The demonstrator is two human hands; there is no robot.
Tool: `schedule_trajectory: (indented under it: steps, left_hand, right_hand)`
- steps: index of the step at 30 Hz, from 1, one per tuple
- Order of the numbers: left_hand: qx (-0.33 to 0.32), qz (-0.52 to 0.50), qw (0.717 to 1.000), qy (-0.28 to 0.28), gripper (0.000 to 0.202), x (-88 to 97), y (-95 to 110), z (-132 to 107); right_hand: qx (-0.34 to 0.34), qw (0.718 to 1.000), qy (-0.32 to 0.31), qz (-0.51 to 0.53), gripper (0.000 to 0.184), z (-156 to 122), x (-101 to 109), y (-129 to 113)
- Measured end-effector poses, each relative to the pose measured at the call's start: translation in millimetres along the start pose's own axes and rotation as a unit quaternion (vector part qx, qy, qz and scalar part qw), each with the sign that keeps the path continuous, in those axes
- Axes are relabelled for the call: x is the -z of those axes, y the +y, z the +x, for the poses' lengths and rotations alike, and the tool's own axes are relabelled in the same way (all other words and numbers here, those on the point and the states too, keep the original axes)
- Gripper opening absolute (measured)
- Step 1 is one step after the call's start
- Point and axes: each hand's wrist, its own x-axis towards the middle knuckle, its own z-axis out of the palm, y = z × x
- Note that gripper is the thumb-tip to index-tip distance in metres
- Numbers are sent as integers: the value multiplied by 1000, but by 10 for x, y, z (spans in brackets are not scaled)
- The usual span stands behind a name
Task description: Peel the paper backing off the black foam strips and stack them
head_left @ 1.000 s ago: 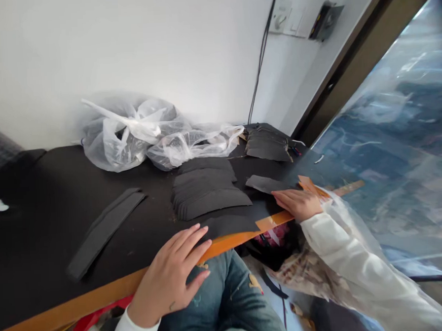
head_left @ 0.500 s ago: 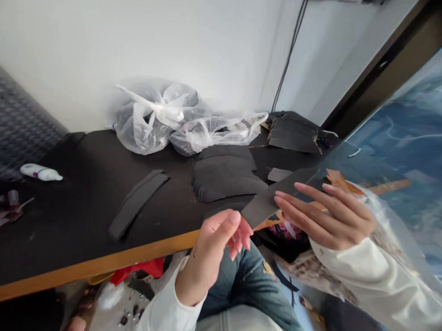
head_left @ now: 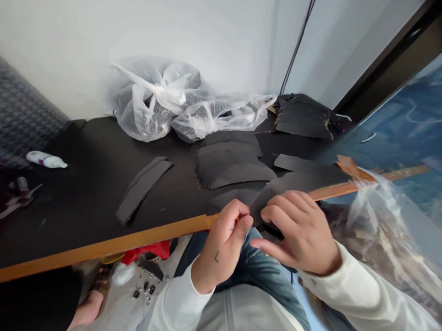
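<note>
Both hands meet just in front of the table's orange edge [head_left: 136,238], over my lap. My right hand [head_left: 300,233] is closed around the near end of a long dark curved piece [head_left: 303,181] that reaches up and right over the table. My left hand [head_left: 225,244] pinches with thumb and forefinger at the same near end. A fanned stack of like dark pieces [head_left: 232,165] lies on the black tabletop just beyond my hands, and one more single dark piece [head_left: 291,163] sits beside it.
Two clear plastic bags [head_left: 181,108] rest against the wall. A second dark stack [head_left: 303,117] lies at the far right corner, long dark strips [head_left: 142,187] at the centre left, a white tube [head_left: 45,159] at the left. Another plastic bag [head_left: 387,226] hangs at my right.
My hands left the tabletop. The right one lifted a dark piece off it, then both closed on the piece's near end in front of the table edge. The view swung left.
</note>
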Motion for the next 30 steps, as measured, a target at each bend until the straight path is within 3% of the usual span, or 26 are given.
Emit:
schedule_trajectory:
  steps: [7, 15, 22, 26, 30]
  left_hand:
    - [-79, -72, 994, -16, 27, -71, -86, -33]
    - [19, -123, 991, -49, 34, -52, -24, -50]
    - [58, -9, 996, -62, 29, 36, 3, 17]
    - [8, 79, 997, -18, 28, -15, -60, -17]
    - [-67, 127, 990, 12, 24, -66, -146, -49]
  right_hand:
    - [-74, 986, 13, 152, 28, 33, -82, -138]
    - [-72, 980, -7, 187, 29, -26, -35, -83]
    - [-19, 993, -55, 101, 32, -67, -82, 25]
    - [-26, 990, -67, 118, 31, -104, -159, 32]
    - [-72, 969, -64, 228, 23, -130, -228, 22]
